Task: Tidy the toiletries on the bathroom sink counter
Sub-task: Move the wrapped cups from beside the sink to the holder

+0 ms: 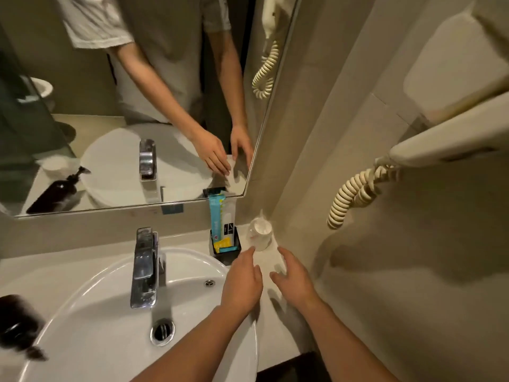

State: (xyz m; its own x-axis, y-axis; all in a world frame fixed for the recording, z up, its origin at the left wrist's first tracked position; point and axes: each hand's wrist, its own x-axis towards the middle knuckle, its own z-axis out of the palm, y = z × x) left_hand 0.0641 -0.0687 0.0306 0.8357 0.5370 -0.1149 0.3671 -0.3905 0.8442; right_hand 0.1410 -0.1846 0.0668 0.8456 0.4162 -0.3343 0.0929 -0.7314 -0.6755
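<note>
Judged mid-task: packets (220, 216) already stood in holder (229, 256) just ahead of left grip (242, 282). Wrapped cup (260, 235) ahead of right grip (293, 279) not yet taken. Both grips spread apart, nothing held.

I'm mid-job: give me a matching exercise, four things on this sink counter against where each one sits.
Things:
1 wrapped cup
2 black holder
3 dark bottle
4 tap

Places:
A left of the basin
B back right corner of the counter, by the wall
C behind the basin, centre
D between tap and cup, with packets standing in it

Pairs: 1-B, 2-D, 3-A, 4-C
</note>
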